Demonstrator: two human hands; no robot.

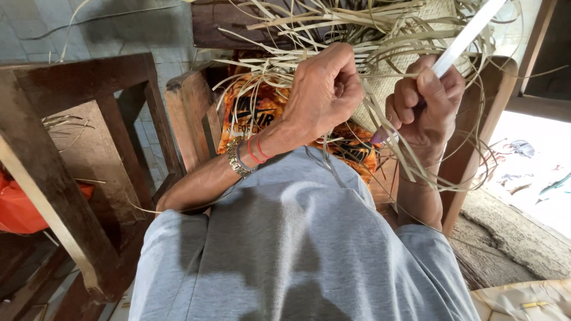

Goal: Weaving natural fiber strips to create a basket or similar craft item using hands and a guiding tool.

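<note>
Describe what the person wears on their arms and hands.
Both arms come out of the short sleeves of a grey T-shirt and are bare below them. The left hand has a metal-link wristwatch and thin red bands at the wrist. The right hand wears no gloves or rings that show.

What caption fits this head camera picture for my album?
Left hand pinches pale straw strips of a woven mat; right hand grips a flat white tool.
</note>
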